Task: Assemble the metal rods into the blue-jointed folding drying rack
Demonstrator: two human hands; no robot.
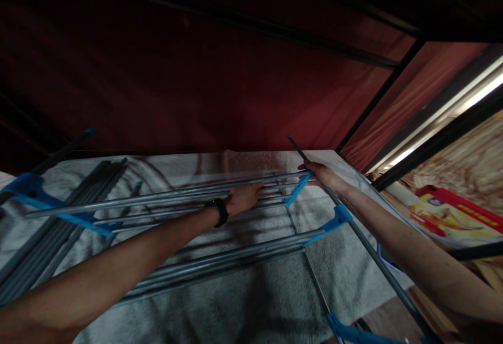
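Observation:
A partly assembled rack of grey metal tubes (231, 255) and blue plastic brackets lies across a pale blanket. My left hand (243, 199), with a black band on its wrist, reaches over the rack; its fingers curl at the tubes near the rack's far right part, partly hidden behind them. My right hand (324, 177) is closed around the long right-hand pole (365, 244), right beside the far blue bracket (299, 188). Another blue bracket (332, 223) sits nearer on that same pole. At the left, a larger-looking blue bracket (51, 200) joins the tubes' other ends.
A bundle of loose grey tubes (58, 234) lies at the left on the blanket (267, 302). Behind stands a dark red fabric wall (220, 87) with black frame bars. A red and yellow package (456, 215) is at the right. One more blue bracket (357, 332) shows at the bottom.

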